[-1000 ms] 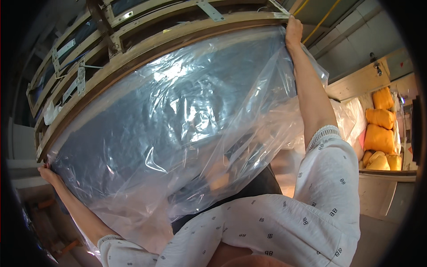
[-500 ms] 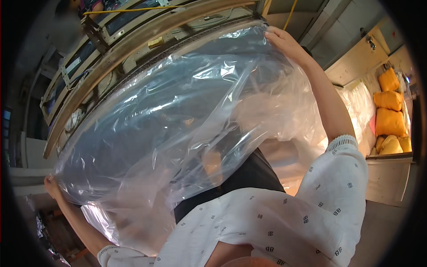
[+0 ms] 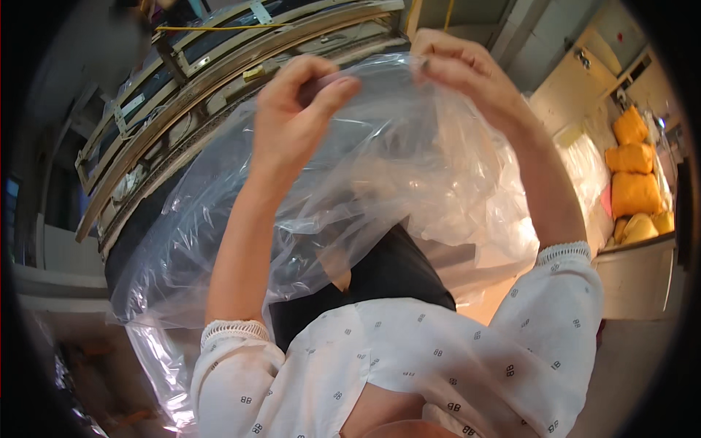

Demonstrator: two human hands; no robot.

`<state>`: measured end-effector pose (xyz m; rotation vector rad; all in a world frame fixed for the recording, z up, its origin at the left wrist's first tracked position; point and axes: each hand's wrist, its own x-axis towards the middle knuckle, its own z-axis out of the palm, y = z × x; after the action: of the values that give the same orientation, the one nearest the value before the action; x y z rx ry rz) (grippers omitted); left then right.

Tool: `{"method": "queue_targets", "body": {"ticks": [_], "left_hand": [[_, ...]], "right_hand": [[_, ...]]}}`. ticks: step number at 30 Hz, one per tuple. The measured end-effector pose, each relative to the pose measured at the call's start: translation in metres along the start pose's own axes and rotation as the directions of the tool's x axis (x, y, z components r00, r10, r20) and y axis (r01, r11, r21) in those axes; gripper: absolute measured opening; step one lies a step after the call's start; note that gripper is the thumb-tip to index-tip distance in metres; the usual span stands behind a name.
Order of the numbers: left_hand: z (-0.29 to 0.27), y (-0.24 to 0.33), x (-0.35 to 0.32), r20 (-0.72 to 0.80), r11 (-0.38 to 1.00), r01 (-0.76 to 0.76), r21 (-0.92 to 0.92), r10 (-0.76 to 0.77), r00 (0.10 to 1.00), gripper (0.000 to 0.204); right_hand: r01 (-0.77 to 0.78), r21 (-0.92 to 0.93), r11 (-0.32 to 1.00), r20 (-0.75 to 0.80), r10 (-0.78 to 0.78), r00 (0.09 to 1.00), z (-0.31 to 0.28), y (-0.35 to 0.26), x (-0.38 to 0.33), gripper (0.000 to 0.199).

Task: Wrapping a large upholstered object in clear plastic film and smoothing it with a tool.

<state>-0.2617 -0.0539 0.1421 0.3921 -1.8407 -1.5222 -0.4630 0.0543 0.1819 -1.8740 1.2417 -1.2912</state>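
A wide sheet of clear plastic film (image 3: 212, 193) hangs in loose folds in front of me, over a dark surface and partly over my black garment (image 3: 380, 274). At its upper right edge, my right hand (image 3: 467, 80) is closed with thumb and fingers pinching the film. My left hand (image 3: 296, 109) is raised close by, to the left, with its fingers curled and thumb forward. The film's top edge runs between the two hands and appears gripped in the left one. The sheet's far left corner hangs free.
Beyond the film stands a long frame with a curved-looking wooden rail (image 3: 175, 117) and a yellow cord (image 3: 219, 28). Orange bundles (image 3: 634, 192) are stacked at the right beside whitish plastic (image 3: 584, 168). A blurred person (image 3: 109, 44) is at the far left.
My left hand has let go of the film's far left corner and moved right and up, close to my right hand. The film has slackened and its left part has sagged.
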Motion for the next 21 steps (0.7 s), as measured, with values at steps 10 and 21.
{"method": "queue_targets", "body": {"ticks": [10,21], "left_hand": [[-0.196,0.079,-0.268,-0.741,0.85,0.36,0.384,0.051,0.67,0.038],[-0.474,0.18,-0.497,-0.765,0.468,0.606,0.643,0.366,0.53,0.041]], "right_hand": [[-0.122,-0.739,0.662,-0.254,-0.106,0.961,0.016,0.125,-0.046,0.018],[-0.07,-0.731,0.679,0.159,0.268,0.95,0.041,0.137,-0.12,0.03]]}}
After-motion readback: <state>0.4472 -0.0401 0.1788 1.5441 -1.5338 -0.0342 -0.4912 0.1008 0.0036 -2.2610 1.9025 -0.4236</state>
